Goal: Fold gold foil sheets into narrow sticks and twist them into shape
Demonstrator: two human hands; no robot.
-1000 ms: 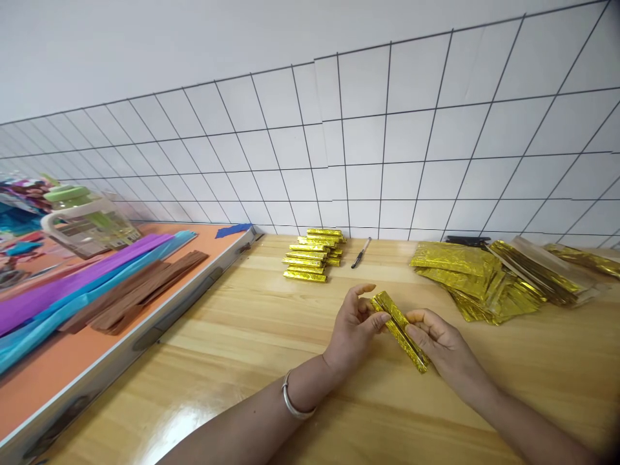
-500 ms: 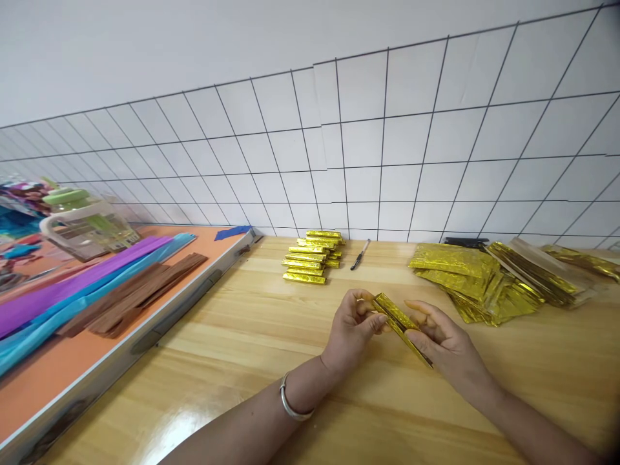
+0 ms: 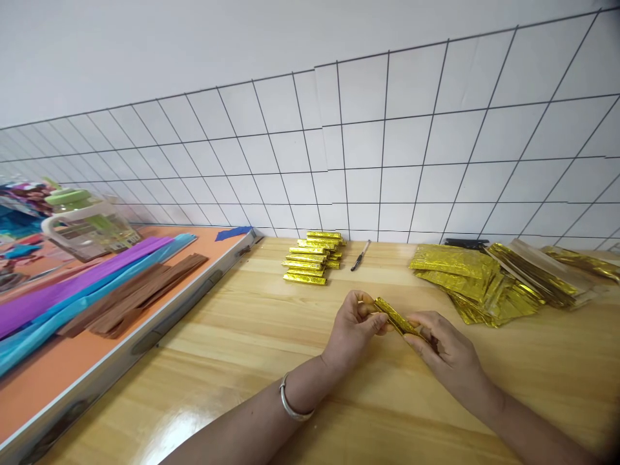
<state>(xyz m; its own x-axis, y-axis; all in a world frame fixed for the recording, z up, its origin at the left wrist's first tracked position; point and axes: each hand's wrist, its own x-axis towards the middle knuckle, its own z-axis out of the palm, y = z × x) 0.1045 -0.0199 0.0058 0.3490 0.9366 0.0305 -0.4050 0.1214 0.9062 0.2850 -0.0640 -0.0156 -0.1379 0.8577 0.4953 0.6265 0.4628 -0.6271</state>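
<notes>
Between my two hands is a narrow folded strip of gold foil paper, held slanting above the wooden table. My left hand pinches its upper left end between thumb and fingers. On the lower right part, my right hand is closed, thumb in front and fingers behind, hiding that end. Beyond my hands lies a stack of similar folded gold bars, with a pen beside it. To the right spreads a pile of flat gold foil sheets.
More gold foil in a clear wrapper and a black object lie at the back right. At left, an orange-topped board carries brown paper strips, purple and blue strips, and a clear container. A gridded wall stands behind.
My right hand has closed further around the foil strip. The strip's open fold now looks pressed narrower, and its lower end is covered. My left hand stays nearly in place.
</notes>
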